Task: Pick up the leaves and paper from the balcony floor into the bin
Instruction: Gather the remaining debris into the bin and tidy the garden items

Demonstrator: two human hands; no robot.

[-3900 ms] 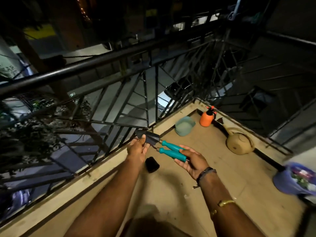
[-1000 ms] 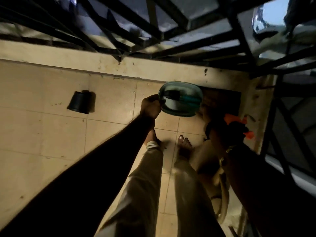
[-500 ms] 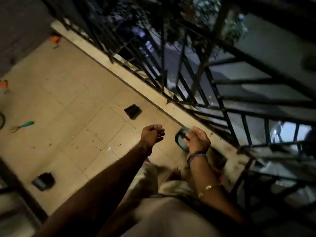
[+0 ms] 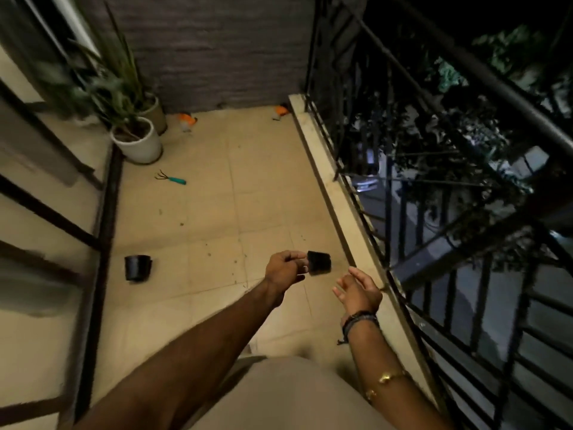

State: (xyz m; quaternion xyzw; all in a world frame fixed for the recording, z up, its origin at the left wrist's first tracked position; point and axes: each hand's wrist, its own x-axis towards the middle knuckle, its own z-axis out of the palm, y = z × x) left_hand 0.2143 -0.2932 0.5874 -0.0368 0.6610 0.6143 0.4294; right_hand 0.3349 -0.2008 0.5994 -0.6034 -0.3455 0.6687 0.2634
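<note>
While the left hand pinches a small black pot by its rim above the tiled floor, the right hand hovers beside it, fingers spread and holding nothing. Another black pot lies near the left edge of the floor. Leaves, paper, a bin and any readable writing cannot be made out.

open tiled floor, railing rightward

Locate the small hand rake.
The hand rake lies on the floor tiles, far left in the head view, just in front of the white plant pot.
</note>
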